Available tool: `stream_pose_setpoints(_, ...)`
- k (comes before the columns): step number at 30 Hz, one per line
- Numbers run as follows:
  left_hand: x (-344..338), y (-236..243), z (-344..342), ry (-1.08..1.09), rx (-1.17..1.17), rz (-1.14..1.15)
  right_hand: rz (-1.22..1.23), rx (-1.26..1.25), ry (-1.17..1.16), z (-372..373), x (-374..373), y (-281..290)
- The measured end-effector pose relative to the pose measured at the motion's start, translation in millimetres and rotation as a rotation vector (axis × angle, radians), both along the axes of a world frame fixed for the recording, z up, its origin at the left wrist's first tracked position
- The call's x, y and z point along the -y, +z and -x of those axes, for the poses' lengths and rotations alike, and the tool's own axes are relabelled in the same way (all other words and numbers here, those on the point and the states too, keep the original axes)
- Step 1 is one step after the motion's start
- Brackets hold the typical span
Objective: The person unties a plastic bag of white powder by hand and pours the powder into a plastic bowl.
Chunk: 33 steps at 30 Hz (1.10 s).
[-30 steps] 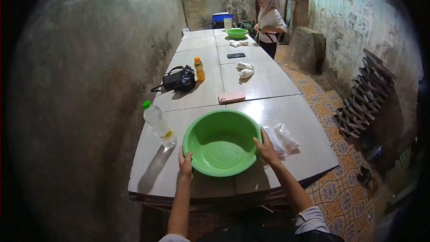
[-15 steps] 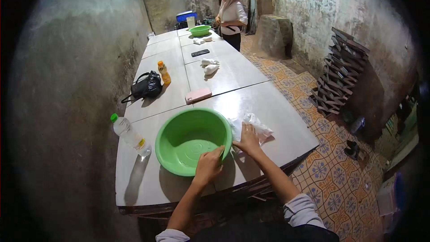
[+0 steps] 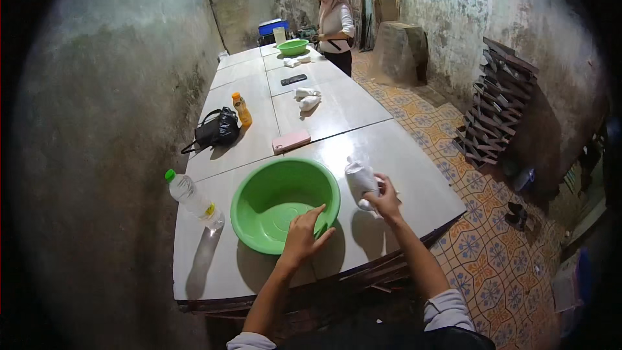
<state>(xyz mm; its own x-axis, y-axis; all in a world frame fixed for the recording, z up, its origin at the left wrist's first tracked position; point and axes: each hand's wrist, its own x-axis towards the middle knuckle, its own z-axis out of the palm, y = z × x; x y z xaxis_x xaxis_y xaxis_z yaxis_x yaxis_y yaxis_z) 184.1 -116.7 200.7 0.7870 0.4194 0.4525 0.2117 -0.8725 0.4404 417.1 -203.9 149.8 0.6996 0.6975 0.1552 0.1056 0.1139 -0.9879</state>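
Note:
A green plastic basin (image 3: 245, 230) stands near the table's front edge, with nothing seen inside it. My left hand (image 3: 300, 233) is over its near right side, fingers stretched and thumb apart, close to the rim; whether it touches the rim I cannot tell. Right of the basin, my right hand (image 3: 385, 202) is closed around the lower end of a white plastic bag (image 3: 360, 178) with white contents. The bag is held tilted above the tabletop and casts a shadow beneath. Part of it hides behind my fingers.
A clear bottle (image 3: 194, 199) with a green cap stands left of the basin. Beyond lie a pink phone (image 3: 291, 141), white bundles (image 3: 308, 98), a black bag (image 3: 217, 129) and an orange bottle (image 3: 241, 110). A person (image 3: 335, 26) stands near another green basin (image 3: 293, 47).
My right hand has gripped the white bag and raised it off the table. My left hand's fingers have loosened and spread near the basin's rim.

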Motion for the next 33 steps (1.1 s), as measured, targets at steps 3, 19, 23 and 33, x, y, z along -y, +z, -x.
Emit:
stream_pose_setpoints(3,3.9,18.4,0.0,-0.125,0.188,0.280,-0.284,-0.134,0.197,-0.6,26.4,30.9)
stream_pose_setpoints(19,-15.6,119.2,73.6,-0.019,0.239,0.506,-0.424,0.449,0.366,120.1,10.3,70.6)
stream_pose_setpoints(23,-6.7,117.7,103.8,0.059,0.213,0.581,-0.266,0.646,0.484,131.9,-0.1,84.6)
stream_pose_setpoints(33,-15.7,90.5,165.8,0.187,0.235,0.350,0.511,1.331,0.684,110.5,-43.1,20.4)
